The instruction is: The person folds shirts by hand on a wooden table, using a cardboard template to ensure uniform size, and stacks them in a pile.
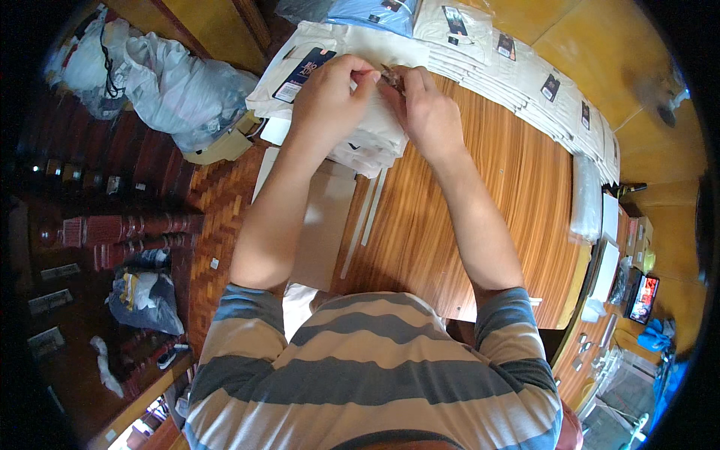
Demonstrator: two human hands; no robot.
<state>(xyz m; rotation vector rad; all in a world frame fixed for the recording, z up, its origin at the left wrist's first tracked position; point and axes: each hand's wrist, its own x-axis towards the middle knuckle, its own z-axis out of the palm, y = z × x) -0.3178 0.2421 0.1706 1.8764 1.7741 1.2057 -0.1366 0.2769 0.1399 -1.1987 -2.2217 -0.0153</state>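
Pinching thumb to forefinger, our left hand [328, 94] reaches in over the pale folded garments [386, 136] at the bench's [487, 172] far left; can't tell what's in the pinch. Garments look soft, light, prone to slump: we'd support them under the folded edge. Small dark item [391, 78] between the hands looks light, stiff; we'd grip its body. Our right hand [430, 109] curls its fingers round it, forearm angled inward.

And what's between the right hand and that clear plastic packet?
Just the wood-grain tabletop shows between the right hand and the clear plastic packet, in the head view.
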